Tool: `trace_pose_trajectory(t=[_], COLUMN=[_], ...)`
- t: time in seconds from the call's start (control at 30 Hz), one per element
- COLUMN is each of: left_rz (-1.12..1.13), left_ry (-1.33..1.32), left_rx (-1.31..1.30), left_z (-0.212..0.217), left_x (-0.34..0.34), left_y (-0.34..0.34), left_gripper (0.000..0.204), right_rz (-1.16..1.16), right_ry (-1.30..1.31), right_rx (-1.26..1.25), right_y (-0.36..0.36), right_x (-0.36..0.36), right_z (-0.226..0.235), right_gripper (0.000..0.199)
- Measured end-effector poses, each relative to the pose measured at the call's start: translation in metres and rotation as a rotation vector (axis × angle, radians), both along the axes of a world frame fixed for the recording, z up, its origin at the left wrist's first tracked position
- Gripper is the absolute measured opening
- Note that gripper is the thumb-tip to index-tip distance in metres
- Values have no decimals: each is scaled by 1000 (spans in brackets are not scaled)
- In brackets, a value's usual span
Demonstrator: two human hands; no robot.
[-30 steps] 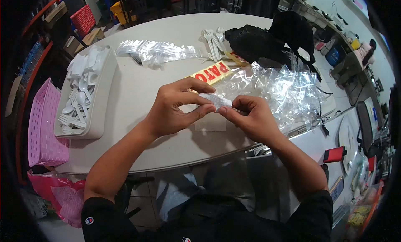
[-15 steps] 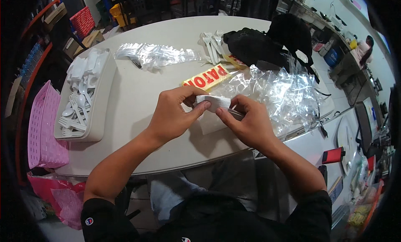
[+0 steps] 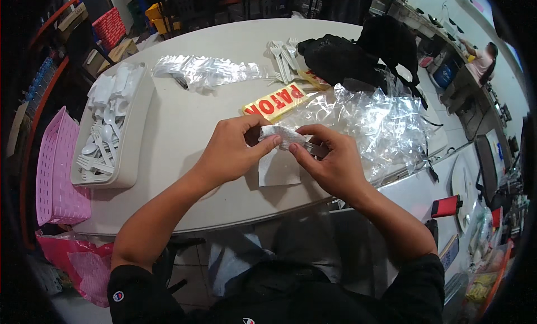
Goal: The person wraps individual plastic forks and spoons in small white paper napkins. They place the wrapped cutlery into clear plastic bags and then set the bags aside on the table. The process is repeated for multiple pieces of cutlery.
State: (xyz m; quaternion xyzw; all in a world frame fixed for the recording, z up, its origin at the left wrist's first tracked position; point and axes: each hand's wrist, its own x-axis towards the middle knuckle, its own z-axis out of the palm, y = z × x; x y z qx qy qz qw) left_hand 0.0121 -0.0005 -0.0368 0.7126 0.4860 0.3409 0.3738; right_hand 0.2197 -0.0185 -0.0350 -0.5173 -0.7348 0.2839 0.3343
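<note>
Above the table's near side, my left hand [image 3: 232,150] pinches a white paper napkin [image 3: 284,136] between thumb and fingers. My right hand [image 3: 333,159] closes on the other end of it, its thumb pressing from the near side. Pale, slim handles [image 3: 314,150], which look like plastic cutlery, stick out of the napkin into my right palm; their heads are hidden by the paper. Under my hands another white paper sheet [image 3: 278,172] lies flat on the table. Just beyond, a yellow packet with red lettering [image 3: 274,103] touches crumpled clear plastic bags [image 3: 386,128].
At left stands a beige bin [image 3: 137,139] of white plastic forks and spoons, beside a pink basket [image 3: 56,167]. Clear plastic sleeves [image 3: 207,72], loose forks [image 3: 282,58] and a black bag [image 3: 335,61] lie along the far side. A person [image 3: 482,64] is in the right background.
The napkin has folded further around the handles and sits slightly tilted now. My fingers have shifted a little, and the flat sheet below shows more. The person at right has raised an arm.
</note>
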Motion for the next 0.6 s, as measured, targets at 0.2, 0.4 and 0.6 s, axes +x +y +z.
trace_pose_trajectory(t=[0.2,0.4,0.6], left_rz=[-41,-96,-145], left_ry=[20,-22,-44], left_rx=[146,184,76], left_z=[-1,1,4], left_x=[1,2,2], left_y=[-2,-6,-7], left_gripper=[20,17,17], right_rz=[44,111,126], right_ry=[-162,-42,84], right_rx=[183,201,-11], right_y=[1,-3,-1], right_x=[2,-3,-3], right_z=[2,8,9], right_gripper=[38,30,27])
